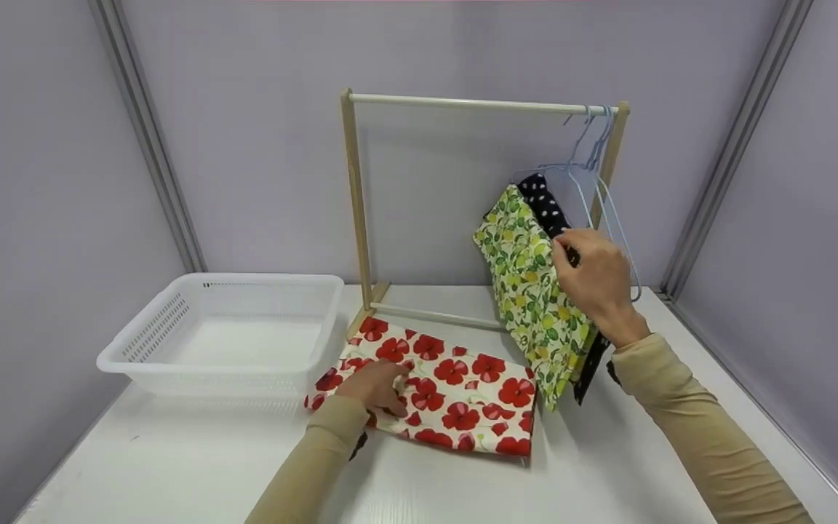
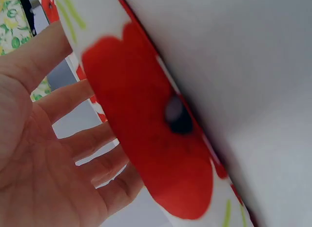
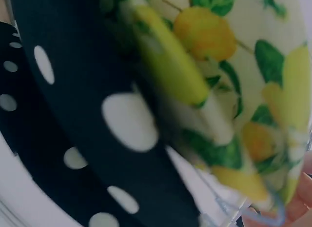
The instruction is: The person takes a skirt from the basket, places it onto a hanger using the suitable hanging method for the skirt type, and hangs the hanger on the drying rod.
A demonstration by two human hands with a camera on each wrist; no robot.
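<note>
"Red-flowered cloth (image 1: 455, 393) — which side's nearer?"
"Left hand (image 1: 375, 389) — fingers apart, resting on it, on the counter (image 1: 172, 458); its long side runs left-to-right."
"Right hand (image 1: 597, 271)?"
"Pinches the lemon-print cloth (image 1: 524, 284), farther right."

No text, label, brand, number or sign can be read in any view — head, left wrist or right wrist. No lettering can be made out on the red-flowered cloth (image 1: 452, 397), the lemon-print cloth (image 1: 528, 284) or the black dotted cloth (image 3: 129, 122) — nor on the white basket (image 1: 222, 370).
</note>
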